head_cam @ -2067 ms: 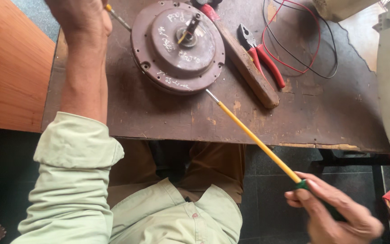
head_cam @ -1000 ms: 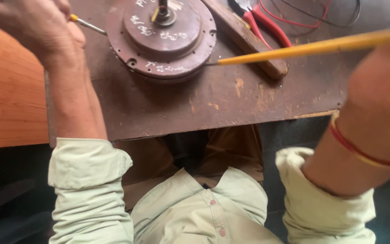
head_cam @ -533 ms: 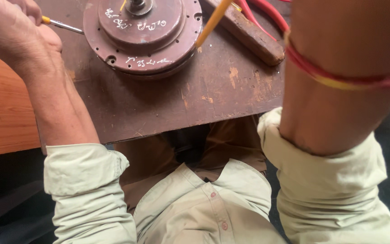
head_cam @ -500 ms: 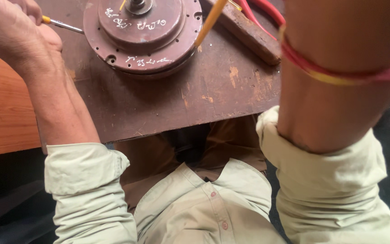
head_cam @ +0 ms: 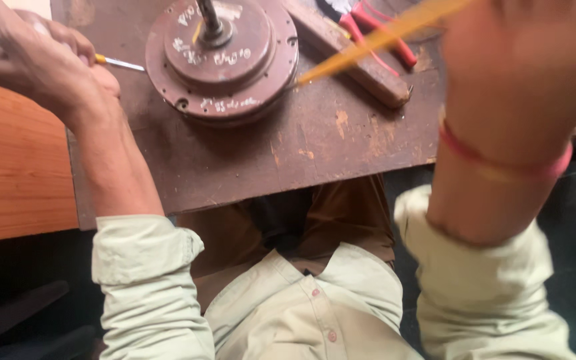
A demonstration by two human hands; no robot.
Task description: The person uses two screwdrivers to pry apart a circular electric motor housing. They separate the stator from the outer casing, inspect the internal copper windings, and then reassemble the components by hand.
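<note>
Head view: the left hand (head_cam: 41, 60) at upper left grips a short screwdriver (head_cam: 120, 63) against the round motor housing (head_cam: 221, 60); the right hand (head_cam: 528, 73), blurred, clasps a long yellow screwdriver (head_cam: 368, 43) touching its rim.

Soft, even daylight, brightest at the top right. The right hand (head_cam: 528, 73) looms close to the lens, blurred and out of focus, as is its yellow tool (head_cam: 381, 37). The motor (head_cam: 221, 57) casts a faint shadow on the worktop (head_cam: 301, 147); below the worktop it is dim.
</note>
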